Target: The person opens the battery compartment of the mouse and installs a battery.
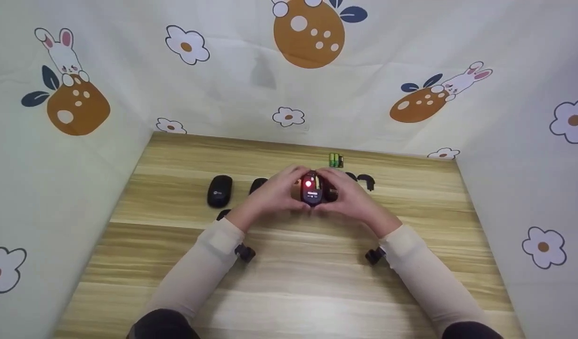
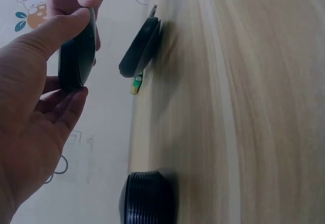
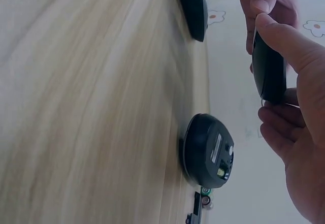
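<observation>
Both hands hold a black computer mouse above the table, its underside turned up in the head view. A red light glows on that underside, and a yellowish strip shows near its upper right. My left hand grips one side, with thumb and fingers at the two ends. On the opposite side my right hand grips it likewise. The thumbs nearly meet at the near end. In the left wrist view the mouse appears edge-on. Close to my right hand lies another overturned mouse, partly hidden in the head view.
A black mouse sits on the wooden table at the left. Two more dark items are partly covered by the left arm. Small batteries lie at the back, and a curved black cover lies right. Patterned cloth surrounds the table.
</observation>
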A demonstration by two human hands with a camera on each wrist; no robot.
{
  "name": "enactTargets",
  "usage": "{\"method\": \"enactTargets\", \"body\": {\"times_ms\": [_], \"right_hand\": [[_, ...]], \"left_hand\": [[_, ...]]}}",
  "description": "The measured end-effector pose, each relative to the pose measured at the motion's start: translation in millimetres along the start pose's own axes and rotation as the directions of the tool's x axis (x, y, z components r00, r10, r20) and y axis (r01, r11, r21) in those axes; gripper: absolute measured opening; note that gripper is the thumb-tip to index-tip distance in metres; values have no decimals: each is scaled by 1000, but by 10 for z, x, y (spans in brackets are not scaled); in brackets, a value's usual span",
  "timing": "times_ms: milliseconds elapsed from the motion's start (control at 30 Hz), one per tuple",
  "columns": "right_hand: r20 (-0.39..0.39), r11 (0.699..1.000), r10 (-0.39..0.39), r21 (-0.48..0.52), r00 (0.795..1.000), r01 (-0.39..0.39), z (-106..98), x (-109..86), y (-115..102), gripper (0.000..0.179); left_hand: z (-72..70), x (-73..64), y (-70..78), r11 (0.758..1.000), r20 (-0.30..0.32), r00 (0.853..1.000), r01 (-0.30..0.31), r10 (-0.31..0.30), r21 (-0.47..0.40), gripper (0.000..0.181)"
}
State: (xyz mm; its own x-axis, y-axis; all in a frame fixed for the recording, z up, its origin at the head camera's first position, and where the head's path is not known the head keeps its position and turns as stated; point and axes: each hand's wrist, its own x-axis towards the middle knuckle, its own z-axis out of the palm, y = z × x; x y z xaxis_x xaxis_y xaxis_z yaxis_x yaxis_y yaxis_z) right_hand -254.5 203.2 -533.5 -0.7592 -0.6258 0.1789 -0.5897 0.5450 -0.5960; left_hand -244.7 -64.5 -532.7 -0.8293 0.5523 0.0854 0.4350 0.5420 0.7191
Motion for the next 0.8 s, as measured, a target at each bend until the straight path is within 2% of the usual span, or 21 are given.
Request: {"method": "enactTargets", "body": {"times_ms": [233,433,800], "right_hand": [[15,999,48,-20,999,-48,17,64,80,97],[-3,998,53,-30,999,-53,42,120,152,97],[10,996,51,-76,999,-50,95,228,270,92]], "left_hand": [[-15,113,-44,999,25,999,18,-19,34,97],[-20,207,-73,998,28,1000,-8,6,67,93],[10,325,-139,993,54,998,28,-34,115,90]]}}
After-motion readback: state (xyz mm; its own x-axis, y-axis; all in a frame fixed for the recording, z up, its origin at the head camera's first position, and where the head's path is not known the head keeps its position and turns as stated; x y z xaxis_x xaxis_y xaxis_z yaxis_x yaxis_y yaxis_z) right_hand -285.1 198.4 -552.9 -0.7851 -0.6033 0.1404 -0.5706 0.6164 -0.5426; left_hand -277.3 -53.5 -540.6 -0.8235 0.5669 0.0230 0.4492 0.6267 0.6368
